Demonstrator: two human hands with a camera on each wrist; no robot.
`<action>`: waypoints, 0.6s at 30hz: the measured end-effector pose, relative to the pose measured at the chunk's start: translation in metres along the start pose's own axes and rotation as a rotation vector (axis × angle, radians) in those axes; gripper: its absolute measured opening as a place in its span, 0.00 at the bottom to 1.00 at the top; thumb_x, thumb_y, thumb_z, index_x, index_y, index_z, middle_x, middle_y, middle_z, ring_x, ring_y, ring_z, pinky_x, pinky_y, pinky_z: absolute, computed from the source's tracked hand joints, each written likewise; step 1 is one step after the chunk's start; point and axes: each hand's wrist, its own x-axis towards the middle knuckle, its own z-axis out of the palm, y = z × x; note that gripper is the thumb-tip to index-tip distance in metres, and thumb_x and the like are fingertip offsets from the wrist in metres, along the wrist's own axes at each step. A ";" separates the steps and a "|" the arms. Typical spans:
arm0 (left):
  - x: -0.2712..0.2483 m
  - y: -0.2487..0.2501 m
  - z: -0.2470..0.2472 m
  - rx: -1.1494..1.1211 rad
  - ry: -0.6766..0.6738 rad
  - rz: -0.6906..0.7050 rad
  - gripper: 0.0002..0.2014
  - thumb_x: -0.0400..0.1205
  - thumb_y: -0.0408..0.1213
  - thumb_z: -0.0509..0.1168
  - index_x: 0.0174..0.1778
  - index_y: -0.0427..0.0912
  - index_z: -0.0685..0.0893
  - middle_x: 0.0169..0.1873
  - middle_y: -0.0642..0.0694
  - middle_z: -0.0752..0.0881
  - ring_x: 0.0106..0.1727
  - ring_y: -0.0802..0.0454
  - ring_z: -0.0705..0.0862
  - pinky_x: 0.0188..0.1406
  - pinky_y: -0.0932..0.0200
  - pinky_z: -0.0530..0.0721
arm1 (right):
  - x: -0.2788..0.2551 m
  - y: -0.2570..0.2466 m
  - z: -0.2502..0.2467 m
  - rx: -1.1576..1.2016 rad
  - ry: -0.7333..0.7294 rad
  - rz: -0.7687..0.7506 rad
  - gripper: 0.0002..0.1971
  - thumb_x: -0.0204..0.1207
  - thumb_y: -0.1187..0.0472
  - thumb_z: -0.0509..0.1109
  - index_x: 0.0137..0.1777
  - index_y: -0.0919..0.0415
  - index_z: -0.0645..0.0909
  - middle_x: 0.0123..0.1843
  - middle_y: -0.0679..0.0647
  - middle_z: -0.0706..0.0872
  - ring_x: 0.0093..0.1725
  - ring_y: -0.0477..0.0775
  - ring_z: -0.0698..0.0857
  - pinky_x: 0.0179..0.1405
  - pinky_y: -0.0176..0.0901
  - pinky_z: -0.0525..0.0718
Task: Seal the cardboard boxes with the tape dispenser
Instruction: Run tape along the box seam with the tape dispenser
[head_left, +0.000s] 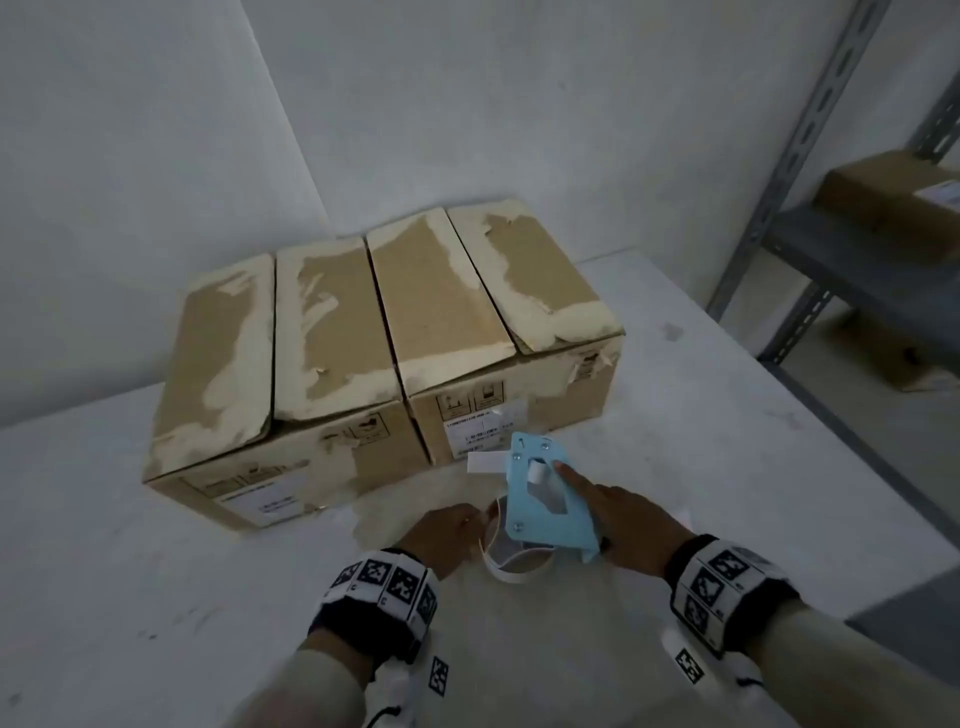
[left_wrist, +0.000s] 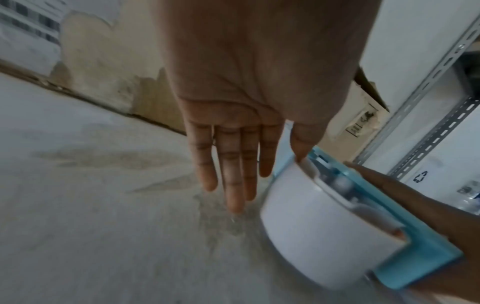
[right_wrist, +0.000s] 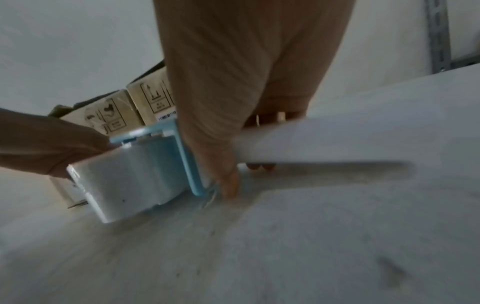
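Standing at twelve o'clock on the table (head_left: 727, 415), two cardboard boxes (head_left: 384, 353) are unsealed. At six o'clock the blue tape dispenser (head_left: 545, 499) is grasped by the right hand (head_left: 631, 525); the left hand (head_left: 449, 535) is flat, thumb touching the roll. The loose tape end (head_left: 485, 461) could fold back and stick to itself.

The light is dim and grey in all three views, with soft, faint shadows. Both wrist views are blurry, most near the tabletop (right_wrist: 337, 236). Straight lines bend at the edges.

Torn matt cardboard boxes (head_left: 384, 358); smooth blue plastic tape dispenser (head_left: 545, 499).
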 end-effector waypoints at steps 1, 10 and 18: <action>0.001 0.002 0.003 0.025 -0.005 0.000 0.18 0.86 0.46 0.51 0.52 0.37 0.81 0.55 0.35 0.85 0.57 0.40 0.84 0.56 0.54 0.79 | 0.000 -0.001 0.001 0.000 0.007 0.006 0.48 0.73 0.61 0.67 0.68 0.38 0.26 0.62 0.61 0.78 0.55 0.60 0.79 0.44 0.44 0.74; -0.039 0.014 -0.021 -0.243 0.152 0.108 0.20 0.86 0.46 0.50 0.47 0.39 0.85 0.38 0.43 0.86 0.31 0.54 0.82 0.38 0.61 0.77 | -0.029 -0.017 -0.018 0.129 0.142 -0.047 0.47 0.71 0.46 0.69 0.73 0.33 0.31 0.71 0.54 0.76 0.59 0.52 0.82 0.55 0.42 0.82; -0.071 -0.013 -0.065 -0.289 0.534 0.184 0.10 0.83 0.38 0.59 0.35 0.44 0.78 0.31 0.47 0.84 0.30 0.56 0.84 0.40 0.53 0.80 | -0.037 -0.056 -0.078 0.857 0.241 -0.193 0.35 0.56 0.47 0.79 0.63 0.37 0.68 0.53 0.38 0.86 0.55 0.34 0.82 0.51 0.29 0.81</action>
